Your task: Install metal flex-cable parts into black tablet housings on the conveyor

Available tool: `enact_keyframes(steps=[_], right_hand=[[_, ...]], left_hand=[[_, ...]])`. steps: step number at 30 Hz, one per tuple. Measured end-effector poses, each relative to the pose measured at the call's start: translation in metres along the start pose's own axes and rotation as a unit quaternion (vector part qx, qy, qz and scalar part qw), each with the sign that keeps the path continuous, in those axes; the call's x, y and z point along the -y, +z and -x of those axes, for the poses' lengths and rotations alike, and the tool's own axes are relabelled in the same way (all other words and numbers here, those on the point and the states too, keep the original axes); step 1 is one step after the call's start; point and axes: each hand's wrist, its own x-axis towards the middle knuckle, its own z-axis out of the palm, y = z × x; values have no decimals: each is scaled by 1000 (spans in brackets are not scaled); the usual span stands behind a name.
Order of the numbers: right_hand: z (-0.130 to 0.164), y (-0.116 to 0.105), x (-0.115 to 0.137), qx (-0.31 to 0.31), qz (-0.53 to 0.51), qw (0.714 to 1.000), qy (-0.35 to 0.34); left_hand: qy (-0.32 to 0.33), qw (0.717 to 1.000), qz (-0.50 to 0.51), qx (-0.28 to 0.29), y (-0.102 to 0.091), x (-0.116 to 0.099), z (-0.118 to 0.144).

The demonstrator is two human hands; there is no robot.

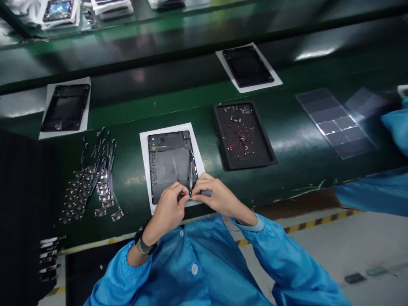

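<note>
Hands met at the near edge of a dark grey open tablet shell [171,163] lying on a white paper sheet [145,170] on the green counter [293,140]. The left hand [168,208] and right hand [216,195] together pinched the lower end of a thin black ribbon cable [191,172] running down the shell.

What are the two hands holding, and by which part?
Both hands, left hand and right hand, pinch the lower end of a flex cable lying on the tablet shell.
</note>
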Motion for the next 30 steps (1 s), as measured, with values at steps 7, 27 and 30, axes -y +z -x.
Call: enact_keyframes(steps=[7, 27, 30], right_hand=[[-1, 2, -2, -6, -11, 1000, 9], [-4, 0, -2, -2, -20, 1000, 4], [-4, -1, -1, 5, -10, 1000, -10]], left_hand=[[-19, 1000, 10, -10, 1, -4, 1], [-24, 999, 16, -37, 5, -4, 0], [-10, 1000, -10, -28, -1, -4, 2]])
